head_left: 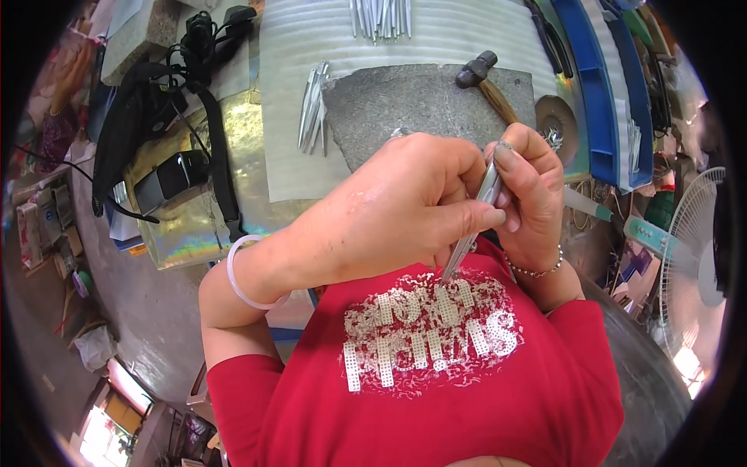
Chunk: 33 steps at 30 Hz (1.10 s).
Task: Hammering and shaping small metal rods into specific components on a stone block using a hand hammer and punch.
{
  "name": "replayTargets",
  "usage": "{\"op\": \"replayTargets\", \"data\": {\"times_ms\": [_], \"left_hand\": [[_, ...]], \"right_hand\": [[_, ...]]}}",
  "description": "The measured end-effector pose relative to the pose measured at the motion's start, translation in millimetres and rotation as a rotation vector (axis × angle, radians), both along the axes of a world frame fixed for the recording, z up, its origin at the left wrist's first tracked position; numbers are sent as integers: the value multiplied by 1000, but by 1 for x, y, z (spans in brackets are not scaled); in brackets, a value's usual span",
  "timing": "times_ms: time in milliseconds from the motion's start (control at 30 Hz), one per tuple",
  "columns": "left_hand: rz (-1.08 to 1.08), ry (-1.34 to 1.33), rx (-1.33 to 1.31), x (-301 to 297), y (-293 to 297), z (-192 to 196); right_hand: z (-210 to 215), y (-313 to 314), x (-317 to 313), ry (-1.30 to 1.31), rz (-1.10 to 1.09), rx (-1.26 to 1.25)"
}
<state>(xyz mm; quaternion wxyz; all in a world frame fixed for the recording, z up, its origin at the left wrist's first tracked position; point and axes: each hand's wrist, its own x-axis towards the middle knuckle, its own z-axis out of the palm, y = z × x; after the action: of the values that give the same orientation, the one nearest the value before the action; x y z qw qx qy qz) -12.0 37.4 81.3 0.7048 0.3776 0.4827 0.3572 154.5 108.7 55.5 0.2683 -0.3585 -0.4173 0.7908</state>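
Slim held piece point(489, 187): silvery metal, smooth, glossy; loose strips point(313, 109) of similar bright metal. Slab point(405, 101) looks like rough, matt grey stone; hammer point(492, 92) has a dark metal head, wooden handle. Tabletop point(183, 237) glossy, iridescent gold; white sheet point(288, 175) matt, foam-like; tray point(597, 93) smooth blue plastic; shirt point(296, 381) matt red cloth.

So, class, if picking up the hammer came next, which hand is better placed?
Probably the right hand: it is closer to the hammer, whose wooden handle slants down towards it. But it grips the slim silver piece, which the left hand, also gripping it, would have to hold alone.
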Motion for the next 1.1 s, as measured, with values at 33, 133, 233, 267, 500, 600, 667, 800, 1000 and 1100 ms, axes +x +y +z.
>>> {"op": "replayTargets", "data": {"times_ms": [33,133,233,267,500,600,667,800,1000,1100], "left_hand": [[-11,1,1,1,2,2],[-19,-49,-42,6,7,5],[-41,-84,-72,12,11,4],[-59,-78,-53,15,12,3],[-123,-73,-90,33,24,5],[-56,-122,-128,39,22,0],[-24,-152,-141,43,20,-4],[69,-282,-197,43,15,-14],[164,-377,-198,39,8,-26],[187,-384,-192,36,6,-28]], "right_hand": [[0,1,2,1,-11,1],[1,2,9,24,-12,-45],[-3,1,18,89,-20,-103],[-4,-1,22,91,-31,-104],[-8,-3,43,85,-107,-65],[-7,1,45,92,-74,-170],[-9,5,45,88,-53,-194],[-13,11,41,88,14,-261],[-13,20,28,47,104,-280],[-13,22,23,28,126,-266]]}}
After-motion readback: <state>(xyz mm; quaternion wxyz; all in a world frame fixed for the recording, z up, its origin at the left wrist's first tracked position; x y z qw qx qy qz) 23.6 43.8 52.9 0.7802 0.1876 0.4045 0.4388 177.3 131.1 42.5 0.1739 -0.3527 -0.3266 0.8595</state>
